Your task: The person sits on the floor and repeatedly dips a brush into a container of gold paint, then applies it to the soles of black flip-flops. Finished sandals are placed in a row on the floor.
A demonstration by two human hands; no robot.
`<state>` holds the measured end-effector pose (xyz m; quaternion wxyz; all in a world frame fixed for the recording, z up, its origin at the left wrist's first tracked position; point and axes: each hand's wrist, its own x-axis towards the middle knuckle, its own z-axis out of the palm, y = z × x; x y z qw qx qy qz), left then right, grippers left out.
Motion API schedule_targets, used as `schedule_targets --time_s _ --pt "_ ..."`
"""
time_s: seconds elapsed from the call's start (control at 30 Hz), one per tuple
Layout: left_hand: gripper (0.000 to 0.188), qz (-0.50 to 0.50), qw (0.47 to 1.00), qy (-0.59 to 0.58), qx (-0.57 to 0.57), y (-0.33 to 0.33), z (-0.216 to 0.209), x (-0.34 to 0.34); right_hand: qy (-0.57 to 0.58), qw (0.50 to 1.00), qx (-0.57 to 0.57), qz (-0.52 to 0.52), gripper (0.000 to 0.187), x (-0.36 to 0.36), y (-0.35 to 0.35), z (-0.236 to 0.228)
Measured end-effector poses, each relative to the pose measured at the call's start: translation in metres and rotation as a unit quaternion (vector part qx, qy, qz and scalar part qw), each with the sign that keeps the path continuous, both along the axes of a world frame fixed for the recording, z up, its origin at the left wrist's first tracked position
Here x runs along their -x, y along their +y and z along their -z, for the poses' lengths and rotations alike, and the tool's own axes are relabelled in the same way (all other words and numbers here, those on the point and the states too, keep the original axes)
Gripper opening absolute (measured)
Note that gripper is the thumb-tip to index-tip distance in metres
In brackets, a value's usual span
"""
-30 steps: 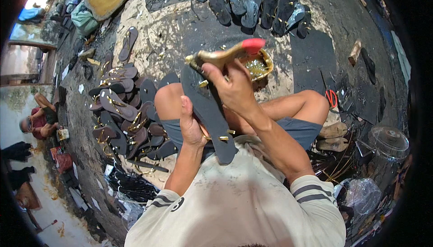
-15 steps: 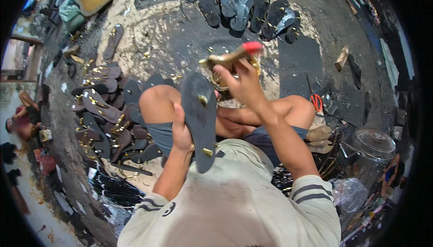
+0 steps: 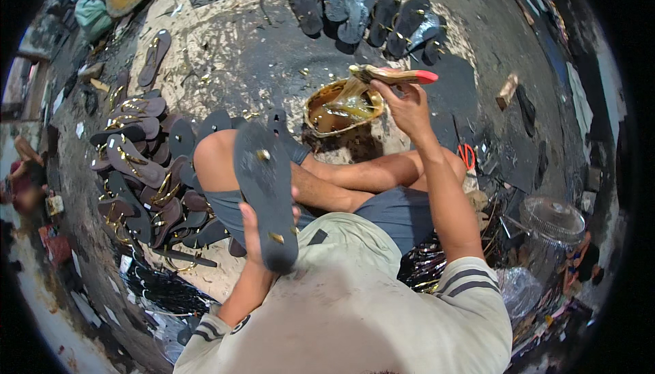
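Observation:
My left hand (image 3: 254, 241) grips a dark sandal sole (image 3: 263, 186) near its lower end. The sole stands tilted over my left knee, its flat face toward me, and gold strap ends poke through it. In my right hand (image 3: 411, 113) is a brush (image 3: 401, 76) with a red-tipped handle, pinched between thumb and fingers. It hangs above an open oval container (image 3: 311, 123) on the floor beyond my crossed legs. Amber, sticky liquid, like glue (image 3: 331, 121), lies in the container. Clear strands of it stretch from the brush end down into the container.
Many finished-looking sandals (image 3: 133, 159) with gold straps are heaped left of my knee. A row of soles (image 3: 382, 16) stands at the far side. Orange-handled scissors (image 3: 467, 156) lie by my right knee. A round fan cage (image 3: 552, 220) sits at the right. Another person (image 3: 28, 176) is at far left.
My right hand has moved right with the brush, uncovering the container and drawing out glue strands. My left hand has shifted the sole left and slightly lower.

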<state>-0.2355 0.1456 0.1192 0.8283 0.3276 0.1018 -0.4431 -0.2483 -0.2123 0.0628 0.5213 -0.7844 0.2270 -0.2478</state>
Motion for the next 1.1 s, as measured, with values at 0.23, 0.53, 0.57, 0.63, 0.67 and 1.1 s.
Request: schedule_targets --time_s 0.23,0.53,0.57,0.63,0.67,1.1 --pt "0.084 -0.024 0.988 -0.067 0.14 -0.074 0.015 -0.089 0.131 0.957 0.215 0.146 0.032 0.061 -0.053 -0.037" --pt "0.07 -0.089 0.971 -0.19 0.114 -0.137 -0.017 -0.095 -0.117 0.992 0.04 0.014 0.027 -0.014 0.132 -0.092" --pt "0.071 -0.087 0.974 -0.178 0.114 -0.135 -0.021 -0.092 -0.125 0.987 0.101 0.014 0.026 -0.018 0.129 -0.092" --pt "0.073 -0.072 0.975 -0.136 0.157 -0.136 -0.032 -0.102 -0.152 0.978 0.141 -0.025 0.03 -0.009 0.137 -0.084" --pt "0.074 -0.042 0.969 -0.125 0.211 -0.132 -0.031 -0.112 -0.161 0.966 0.195 -0.052 0.035 0.0 0.14 -0.084" --pt "0.062 0.028 0.982 -0.024 0.187 -0.126 0.008 -0.116 -0.268 0.929 0.075 -0.243 0.031 -0.013 0.127 -0.108"
